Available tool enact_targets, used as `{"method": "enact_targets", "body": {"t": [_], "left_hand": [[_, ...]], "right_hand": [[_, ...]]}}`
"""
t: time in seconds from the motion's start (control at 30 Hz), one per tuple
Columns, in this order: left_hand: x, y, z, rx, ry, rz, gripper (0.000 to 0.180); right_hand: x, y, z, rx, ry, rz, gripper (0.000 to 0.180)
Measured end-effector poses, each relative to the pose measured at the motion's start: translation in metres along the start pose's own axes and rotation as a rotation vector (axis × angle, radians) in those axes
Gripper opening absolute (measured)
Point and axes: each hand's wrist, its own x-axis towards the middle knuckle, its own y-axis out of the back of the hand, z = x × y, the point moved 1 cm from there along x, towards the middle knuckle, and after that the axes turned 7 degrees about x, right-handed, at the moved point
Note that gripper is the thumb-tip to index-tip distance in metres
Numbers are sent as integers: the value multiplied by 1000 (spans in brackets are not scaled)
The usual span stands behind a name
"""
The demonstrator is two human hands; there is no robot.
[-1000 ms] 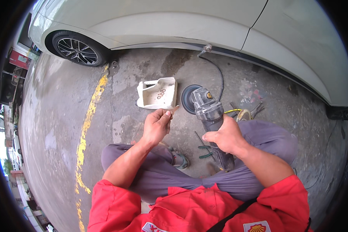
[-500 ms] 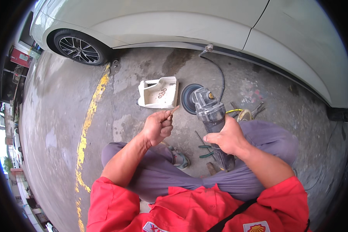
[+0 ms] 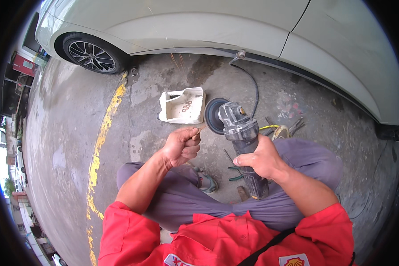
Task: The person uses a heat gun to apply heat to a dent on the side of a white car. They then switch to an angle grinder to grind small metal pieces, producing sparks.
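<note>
My right hand [image 3: 264,157] is wrapped round the body of a worn black-and-grey angle grinder [image 3: 244,133]. Its round dark disc [image 3: 213,116] faces left. In my left hand [image 3: 183,145], closed in a pinch, is a thin copper-coloured piece [image 3: 202,128]; its tip meets or nearly meets the disc's lower left edge, and its exact shape is too small to tell. Just beyond that hand, a cut-open white plastic jug [image 3: 181,118] lies on the ground with several copper-coloured rings [image 3: 187,106] inside.
A pale car [image 3: 186,26] with a dark wheel [image 3: 91,53] spans the far side. A black hose [image 3: 255,88] runs from under its sill. Green-handled pliers [image 3: 236,178] lie between my legs. A worn yellow line [image 3: 95,162] crosses the concrete at left.
The grinder has shifted slightly left, bringing its disc to the copper-coloured piece. Thin sparks now fly up toward the car. My left hand has barely moved.
</note>
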Motion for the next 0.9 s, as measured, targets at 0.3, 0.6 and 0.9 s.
{"method": "enact_targets", "body": {"t": [0.3, 0.6, 0.9], "left_hand": [[1, 9, -2, 39, 4, -56, 29], [2, 9, -3, 145, -65, -74, 31], [-1, -2, -1, 226, -143, -47, 30]], "right_hand": [[-3, -2, -5, 116, 2, 10, 35], [1, 0, 5, 167, -35, 23, 36], [1, 3, 9, 140, -39, 18, 37]]}}
